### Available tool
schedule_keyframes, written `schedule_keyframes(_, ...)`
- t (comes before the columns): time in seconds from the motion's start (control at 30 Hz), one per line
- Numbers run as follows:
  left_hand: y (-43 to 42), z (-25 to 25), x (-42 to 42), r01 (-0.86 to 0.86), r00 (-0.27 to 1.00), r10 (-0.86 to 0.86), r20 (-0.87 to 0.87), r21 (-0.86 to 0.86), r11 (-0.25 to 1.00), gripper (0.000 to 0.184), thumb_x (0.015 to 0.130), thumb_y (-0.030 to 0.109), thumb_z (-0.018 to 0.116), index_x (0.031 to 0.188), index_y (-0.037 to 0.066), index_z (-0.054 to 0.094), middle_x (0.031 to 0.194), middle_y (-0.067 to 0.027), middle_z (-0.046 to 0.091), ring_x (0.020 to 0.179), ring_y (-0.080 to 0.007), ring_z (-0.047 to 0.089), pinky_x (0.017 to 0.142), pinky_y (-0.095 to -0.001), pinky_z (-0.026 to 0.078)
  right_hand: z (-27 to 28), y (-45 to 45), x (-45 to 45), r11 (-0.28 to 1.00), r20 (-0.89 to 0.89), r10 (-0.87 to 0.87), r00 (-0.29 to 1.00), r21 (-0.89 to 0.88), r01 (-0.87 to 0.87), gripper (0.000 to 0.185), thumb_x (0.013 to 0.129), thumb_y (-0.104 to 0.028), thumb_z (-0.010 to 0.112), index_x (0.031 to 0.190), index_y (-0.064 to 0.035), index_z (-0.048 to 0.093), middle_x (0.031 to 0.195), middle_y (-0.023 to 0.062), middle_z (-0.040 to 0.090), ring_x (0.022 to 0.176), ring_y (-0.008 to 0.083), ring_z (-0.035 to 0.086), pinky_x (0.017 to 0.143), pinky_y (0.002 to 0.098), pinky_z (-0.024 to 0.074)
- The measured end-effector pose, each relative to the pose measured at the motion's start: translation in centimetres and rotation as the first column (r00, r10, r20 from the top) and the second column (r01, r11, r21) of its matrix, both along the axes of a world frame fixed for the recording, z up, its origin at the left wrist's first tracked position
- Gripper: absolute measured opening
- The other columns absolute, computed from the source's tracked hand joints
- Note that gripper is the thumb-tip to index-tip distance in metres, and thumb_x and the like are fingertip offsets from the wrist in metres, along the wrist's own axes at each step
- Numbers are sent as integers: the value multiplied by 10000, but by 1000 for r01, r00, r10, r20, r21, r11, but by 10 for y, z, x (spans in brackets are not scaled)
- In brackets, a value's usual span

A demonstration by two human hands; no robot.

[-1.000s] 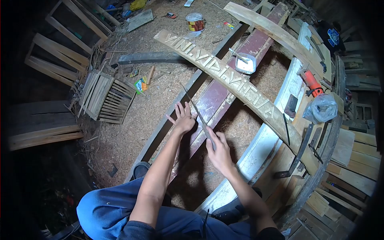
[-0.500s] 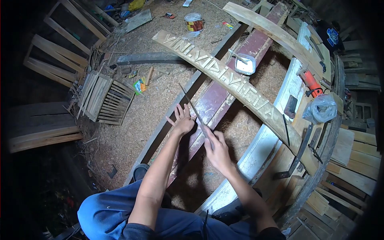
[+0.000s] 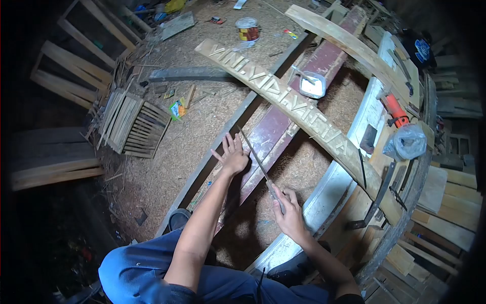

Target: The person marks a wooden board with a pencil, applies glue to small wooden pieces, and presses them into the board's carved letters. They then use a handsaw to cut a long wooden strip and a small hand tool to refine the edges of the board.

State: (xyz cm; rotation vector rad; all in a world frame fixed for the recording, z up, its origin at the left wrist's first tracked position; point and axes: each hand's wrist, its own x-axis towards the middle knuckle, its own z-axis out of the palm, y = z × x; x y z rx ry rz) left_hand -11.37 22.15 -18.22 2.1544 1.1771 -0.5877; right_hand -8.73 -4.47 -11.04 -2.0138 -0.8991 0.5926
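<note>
Resting on the maroon plank (image 3: 268, 129), a tub (image 3: 312, 95) (white contents (image 3: 315, 84)).

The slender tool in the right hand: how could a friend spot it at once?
Find the long maroon board crossing beneath the lettered wooden plank. Follow it downward to the person's right hand beside it, gripping a straight, slender tool that slants over the board. Unlike the dark L-shaped tool lying rightward, it is held.

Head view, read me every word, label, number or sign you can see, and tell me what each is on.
"VINI.VIDI.VI…A": curved wooden plank, last word's middle unclear.
Too small or blurred to read:
Lidded bucket: label.
Green-and-yellow packet: print.
Dark shirt: blue-and-white print.
</note>
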Motion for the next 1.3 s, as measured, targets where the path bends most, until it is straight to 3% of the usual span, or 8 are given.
schedule_keyframes(0.17,-1,5,-2,12,1000,-12,-19,-10,1000,817,1065,538,350,1689,145,0,1745,-140,-177,1613,-320,-166,1097,-756,-252,-14,73,16,999,-19,-22,1000,29,23,492,1029,-173,578,1517,-214,530,1255,302,545,950,504,664,842,527,563)
schedule_keyframes(0.33,0,2,0,-28,1000,28,13,-27,999,813,1065,514,368,1690,149,-3,1741,-154,-183,1611,-319,-177,1092,-753,-259,5,10,5,1000,-49,11,999,-22,-12,535,1016,-191,586,1544,-244,517,1246,287,554,1146,487,597,974,520,513)
schedule_keyframes(0.37,1,4,2,-29,999,29,14,-21,999,804,1066,512,367,1690,147,15,1740,-159,-183,1611,-322,-174,1095,-755,-253,-9,-10,0,999,43,27,999,-28,-26,532,1009,-191,593,1535,-249,536,1247,284,567,1127,472,604,968,504,514)
schedule_keyframes(0.7,9,-4,5,-61,998,61,12,-22,998,734,1078,581,272,1695,224,96,1744,-139,-174,1616,-345,-137,1142,-761,-177,11,6,20,997,-95,-19,995,-78,11,495,1005,-212,616,1497,-254,576,1269,292,574,1149,475,609,1001,494,504)
schedule_keyframes(0.87,-7,-4,-8,123,979,-157,132,232,965,654,1111,472,331,1669,145,231,1754,-93,155,1593,-305,222,1265,-611,161,17,-8,23,998,-106,-19,994,-64,13,477,1005,-217,622,1480,-251,599,1263,282,586,1163,464,613,1014,486,500)
schedule_keyframes(0.97,-19,-4,-24,96,887,-227,402,320,943,619,1090,355,452,1621,64,320,1698,-143,313,1520,-319,378,1242,-496,277,12,-21,23,997,-33,-23,999,-75,21,457,990,-202,646,1445,-232,637,1232,273,603,1147,448,620,999,487,504)
schedule_keyframes(1.17,-38,-16,-36,-13,795,-331,508,560,828,528,1085,241,450,1556,11,386,1633,-234,388,1457,-363,442,1220,-498,317,8,-13,15,998,-61,-53,997,18,54,459,955,-148,689,1413,-168,663,1189,255,618,1093,424,630,979,480,510)
schedule_keyframes(1.3,-40,-6,-36,-99,678,-322,661,516,851,277,1000,136,646,1249,19,616,1385,-181,592,1280,-367,544,1120,-479,411,7,-12,8,998,-10,-55,998,29,56,459,951,-131,691,1408,-159,665,1180,241,628,1097,409,634,978,464,513)
